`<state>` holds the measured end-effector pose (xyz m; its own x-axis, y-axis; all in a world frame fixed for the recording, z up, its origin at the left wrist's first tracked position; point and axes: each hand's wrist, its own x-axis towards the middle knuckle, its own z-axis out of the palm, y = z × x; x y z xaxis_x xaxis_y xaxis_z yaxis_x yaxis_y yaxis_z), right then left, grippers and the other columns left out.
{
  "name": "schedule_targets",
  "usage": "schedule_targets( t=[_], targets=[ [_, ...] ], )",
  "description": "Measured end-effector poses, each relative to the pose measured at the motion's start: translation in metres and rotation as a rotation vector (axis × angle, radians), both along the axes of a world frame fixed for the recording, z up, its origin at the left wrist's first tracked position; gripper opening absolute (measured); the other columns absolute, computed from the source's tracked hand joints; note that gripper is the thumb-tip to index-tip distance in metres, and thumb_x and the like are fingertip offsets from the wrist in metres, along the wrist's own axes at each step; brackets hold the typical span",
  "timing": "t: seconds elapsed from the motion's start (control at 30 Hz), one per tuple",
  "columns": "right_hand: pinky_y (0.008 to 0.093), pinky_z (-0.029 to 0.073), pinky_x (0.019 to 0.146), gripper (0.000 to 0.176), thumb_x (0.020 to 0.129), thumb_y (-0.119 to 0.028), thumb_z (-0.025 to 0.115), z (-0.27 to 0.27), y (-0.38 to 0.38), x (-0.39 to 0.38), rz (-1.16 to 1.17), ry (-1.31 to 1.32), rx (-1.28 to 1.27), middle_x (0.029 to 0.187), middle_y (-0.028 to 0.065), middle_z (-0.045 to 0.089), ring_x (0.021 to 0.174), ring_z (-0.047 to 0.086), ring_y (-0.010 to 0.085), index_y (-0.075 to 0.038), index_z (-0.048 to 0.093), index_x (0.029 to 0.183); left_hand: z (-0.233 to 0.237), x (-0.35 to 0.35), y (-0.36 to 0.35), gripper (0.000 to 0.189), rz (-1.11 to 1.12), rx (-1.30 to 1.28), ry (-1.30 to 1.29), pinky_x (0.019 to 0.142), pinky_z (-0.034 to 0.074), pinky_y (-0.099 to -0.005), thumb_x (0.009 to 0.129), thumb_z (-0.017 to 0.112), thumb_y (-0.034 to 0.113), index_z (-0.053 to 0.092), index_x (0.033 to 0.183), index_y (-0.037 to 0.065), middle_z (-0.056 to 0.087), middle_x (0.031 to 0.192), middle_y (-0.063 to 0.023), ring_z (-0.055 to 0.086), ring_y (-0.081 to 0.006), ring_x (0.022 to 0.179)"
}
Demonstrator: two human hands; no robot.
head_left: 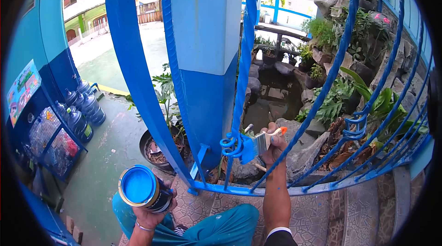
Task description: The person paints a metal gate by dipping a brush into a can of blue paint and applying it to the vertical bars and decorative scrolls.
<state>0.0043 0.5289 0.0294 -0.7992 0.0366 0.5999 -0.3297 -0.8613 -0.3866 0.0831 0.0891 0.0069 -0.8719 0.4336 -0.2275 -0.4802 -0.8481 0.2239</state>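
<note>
One brush (258, 144), one paint can (140, 189) and two hands are at work on a blue metal railing (322, 185). The railing shows two curled scrolls, one (231, 145) at 5 o'clock near the middle and a second (354, 129) out at 3 o'clock.

The right hand (275, 147), at about 4 o'clock from the centre, has its fingers wrapped closed around the brush handle. The brush's long axis is tilted: its orange handle tip points to 2 o'clock and its blue-loaded bristles to 8 o'clock, where they touch the nearer scroll.

The left hand (151, 213), at 7 o'clock, cups the can from below with the fingers curled round its side. The can is tipped so its open mouth, full of blue paint, faces up and left.

Room is tight around the brush. A twisted upright bar (245, 61) stands just at its 9 o'clock side, a curved bar (322, 89) sweeps close at its 3 o'clock side, and the bottom rail runs below. A square pillar (207, 38) fills 12 o'clock, with one potted plant (159, 151) at its foot. About five water jugs (87, 108) stand at 9 o'clock, well apart from the hands. The floor around them is open.
</note>
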Motion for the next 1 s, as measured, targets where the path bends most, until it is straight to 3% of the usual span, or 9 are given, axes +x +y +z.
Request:
schedule_targets(
  t=[0.13, 0.3, 0.4, 0.43, 0.53, 0.7, 0.8, 1.0],
  targets=[
    [0.0399, 0.062, 0.078, 0.022, 0.091, -0.008, 0.075, 0.004, 0.011, 0.002, -0.017, -0.008, -0.058, 0.090, 0.0146, 0.072, 0.081, 0.072, 0.0258, -0.004, 0.065, 0.111, 0.000, 0.000, -0.001, 0.070, 0.009, -0.020, 0.000, 0.100, 0.051, -0.0607, 0.099, 0.058, 0.058, 0.054, 0.149, 0.009, 0.061, 0.145, -0.0244, 0.056, -0.0483, 0.127],
    [0.0424, 0.065, 0.078, 0.020, 0.093, -0.008, 0.076, 0.017, 0.002, -0.005, -0.076, -0.108, -0.088, 0.097, 0.0170, 0.075, 0.089, 0.077, 0.0289, -0.003, 0.064, 0.109, 0.001, -0.001, 0.000, 0.067, -0.003, 0.004, -0.009, 0.101, 0.051, -0.0615, 0.099, 0.056, 0.059, 0.057, 0.146, 0.011, 0.061, 0.144, -0.0246, 0.056, -0.0487, 0.127],
    [0.0465, 0.065, 0.089, 0.022, 0.094, -0.006, 0.072, 0.007, 0.002, -0.012, 0.124, 0.056, -0.083, 0.104, 0.0221, 0.074, 0.100, 0.074, 0.0327, -0.002, 0.060, 0.112, 0.003, 0.001, 0.000, 0.066, -0.013, 0.054, -0.038, 0.103, 0.050, -0.0634, 0.102, 0.051, 0.062, 0.062, 0.143, 0.011, 0.060, 0.146, -0.0260, 0.055, -0.0501, 0.130],
    [0.0437, 0.064, 0.083, 0.021, 0.092, -0.005, 0.073, 0.006, 0.003, -0.009, 0.069, 0.022, -0.039, 0.100, 0.0218, 0.073, 0.095, 0.073, 0.0331, -0.001, 0.061, 0.108, 0.006, 0.002, 0.001, 0.066, -0.010, 0.063, -0.048, 0.103, 0.050, -0.0634, 0.102, 0.051, 0.062, 0.062, 0.143, 0.011, 0.060, 0.146, -0.0259, 0.055, -0.0499, 0.130],
    [0.0428, 0.064, 0.083, 0.019, 0.092, -0.005, 0.073, 0.007, 0.004, -0.006, 0.046, 0.078, 0.078, 0.097, 0.0220, 0.073, 0.096, 0.073, 0.0344, -0.001, 0.061, 0.106, 0.006, 0.002, 0.000, 0.067, 0.003, 0.069, -0.072, 0.104, 0.049, -0.0633, 0.102, 0.051, 0.063, 0.062, 0.143, 0.011, 0.059, 0.147, -0.0260, 0.053, -0.0493, 0.132],
    [0.0461, 0.063, 0.092, 0.023, 0.094, -0.006, 0.075, 0.017, 0.008, -0.001, -0.049, -0.045, -0.115, 0.098, 0.0186, 0.075, 0.098, 0.076, 0.0315, -0.002, 0.061, 0.111, 0.005, 0.002, -0.001, 0.069, -0.016, 0.087, -0.038, 0.105, 0.049, -0.0643, 0.101, 0.051, 0.063, 0.061, 0.143, 0.009, 0.059, 0.147, -0.0258, 0.054, -0.0500, 0.132],
    [0.0462, 0.063, 0.093, 0.023, 0.094, -0.007, 0.076, 0.014, 0.001, 0.003, -0.092, -0.045, -0.054, 0.100, 0.0178, 0.075, 0.099, 0.076, 0.0306, -0.004, 0.061, 0.112, 0.002, 0.000, -0.003, 0.070, -0.032, 0.118, -0.022, 0.106, 0.049, -0.0658, 0.102, 0.051, 0.063, 0.059, 0.144, 0.008, 0.059, 0.146, -0.0261, 0.054, -0.0511, 0.132],
    [0.0420, 0.064, 0.081, 0.023, 0.087, -0.005, 0.078, 0.001, 0.014, 0.007, 0.019, 0.028, 0.045, 0.096, 0.0173, 0.073, 0.092, 0.075, 0.0312, -0.004, 0.065, 0.105, 0.000, 0.000, -0.003, 0.073, -0.036, 0.113, 0.016, 0.105, 0.050, -0.0684, 0.102, 0.050, 0.064, 0.057, 0.146, 0.006, 0.060, 0.145, -0.0268, 0.057, -0.0528, 0.131]
  ],
)
